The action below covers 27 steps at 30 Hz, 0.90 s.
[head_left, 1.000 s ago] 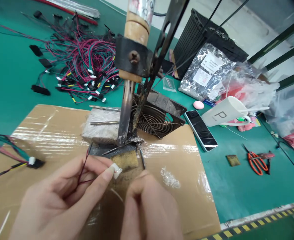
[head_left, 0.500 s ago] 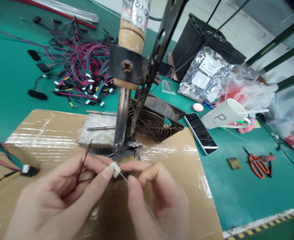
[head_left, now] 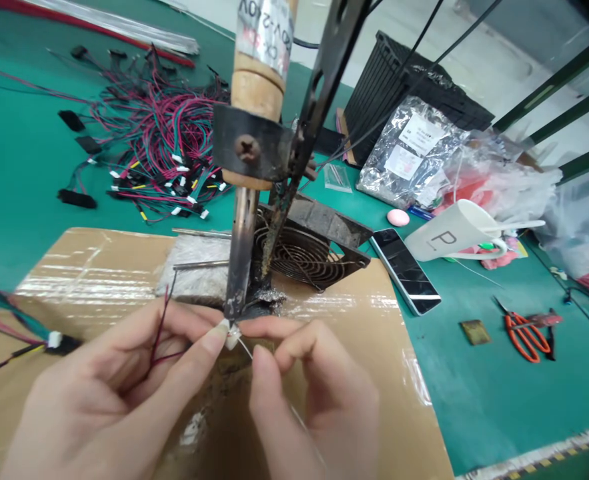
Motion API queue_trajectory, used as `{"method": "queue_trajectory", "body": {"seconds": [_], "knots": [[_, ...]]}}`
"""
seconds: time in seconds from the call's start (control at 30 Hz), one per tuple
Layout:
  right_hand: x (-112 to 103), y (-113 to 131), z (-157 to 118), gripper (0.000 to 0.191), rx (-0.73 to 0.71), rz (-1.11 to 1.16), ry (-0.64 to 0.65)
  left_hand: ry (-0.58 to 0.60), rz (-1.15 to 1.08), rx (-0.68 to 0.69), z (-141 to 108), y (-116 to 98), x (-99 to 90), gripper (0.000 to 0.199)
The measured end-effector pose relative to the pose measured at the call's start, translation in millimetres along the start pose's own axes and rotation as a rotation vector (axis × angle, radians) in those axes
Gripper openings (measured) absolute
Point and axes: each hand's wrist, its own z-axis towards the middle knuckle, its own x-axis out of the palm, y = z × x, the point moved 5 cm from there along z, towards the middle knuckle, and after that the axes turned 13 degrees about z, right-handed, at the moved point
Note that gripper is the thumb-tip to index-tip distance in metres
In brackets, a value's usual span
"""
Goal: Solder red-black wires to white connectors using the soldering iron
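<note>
Pinched between the thumb and forefinger of my left hand (head_left: 124, 393) is a small white connector (head_left: 232, 339), partly hidden by the fingertips. Thin dark red and black wires (head_left: 160, 327) run through the same hand. My right hand (head_left: 324, 387) is closed on a thin strand of solder wire (head_left: 245, 349), whose end meets the connector; its forefinger is close beside the connector. Right above, a clamped soldering iron (head_left: 241, 260) points down, its tip at the connector's upper edge. Whether the tip touches it I cannot tell.
A fan (head_left: 314, 247) and a plastic-wrapped block (head_left: 194, 260) stand behind the iron on cardboard (head_left: 374, 373). A wire harness pile (head_left: 164, 140) lies back left. To the right are a phone (head_left: 407, 270), a mug (head_left: 449, 233) and orange-handled cutters (head_left: 527, 337).
Both hands have brought the connector and solder wire up under the iron's tip, closing the small gap. The camera view has shifted slightly.
</note>
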Motion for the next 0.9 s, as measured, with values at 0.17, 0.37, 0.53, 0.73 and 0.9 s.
{"method": "queue_trajectory", "body": {"seconds": [0.17, 0.37, 0.53, 0.73, 0.9], "knots": [[1.2, 1.6, 0.1, 0.018, 0.003, 0.013, -0.026, -0.019, 0.028, 0.093, 4.2, -7.8, 0.9, 0.018], [2.0, 3.4, 0.0, 0.017, -0.004, -0.005, -0.027, -0.045, 0.015, 0.118, 6.1, -12.8, 1.2, 0.016], [1.7, 3.9, 0.8, 0.017, -0.001, -0.024, -0.019, -0.062, 0.011, 0.116, 2.6, -11.1, 0.9, 0.018], [1.5, 5.2, 1.5, 0.017, -0.015, -0.031, -0.020, -0.092, 0.007, 0.161, 12.3, -5.5, 3.6, 0.018], [1.5, 4.5, 1.9, 0.017, -0.006, -0.020, -0.020, -0.109, 0.026, 0.186, 10.3, -6.5, 3.9, 0.020]]}}
